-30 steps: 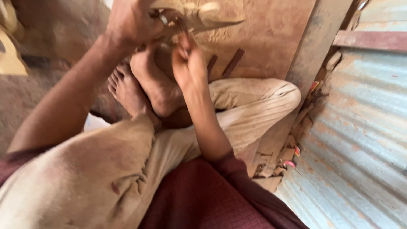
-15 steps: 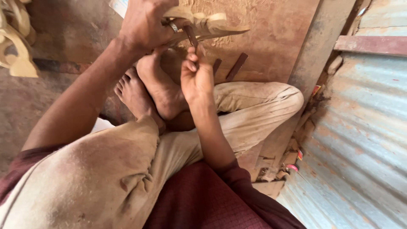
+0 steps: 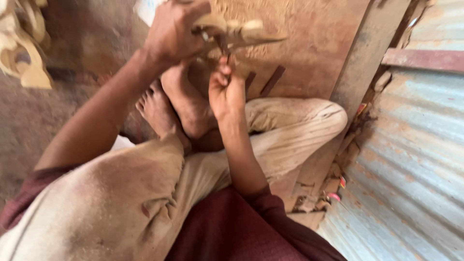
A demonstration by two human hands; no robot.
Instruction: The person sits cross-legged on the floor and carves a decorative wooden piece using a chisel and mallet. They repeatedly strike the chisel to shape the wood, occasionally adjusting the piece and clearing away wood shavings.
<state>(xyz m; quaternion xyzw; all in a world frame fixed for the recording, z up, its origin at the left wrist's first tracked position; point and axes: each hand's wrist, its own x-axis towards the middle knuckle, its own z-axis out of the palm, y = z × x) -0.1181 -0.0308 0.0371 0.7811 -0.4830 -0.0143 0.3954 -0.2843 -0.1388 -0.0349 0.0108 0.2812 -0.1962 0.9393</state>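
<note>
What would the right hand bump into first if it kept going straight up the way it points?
Most likely the pale wooden carving gripped in the left hand. The right hand points its thin tool at the carving's underside, apparently touching it, though blur hides the tip.

Seated cross-legged on the floor point(image 3: 58, 111), bare feet point(image 3: 179, 104) tucked under a carved wooden piece point(image 3: 237, 31). Left hand point(image 3: 174, 34) gripping the piece from the left, right hand point(image 3: 226, 92) just below it, pinching a thin tool point(image 3: 223, 48). Another carving point(image 3: 24, 48) far left; corrugated metal sheet point(image 3: 411, 159) along the right.
</note>
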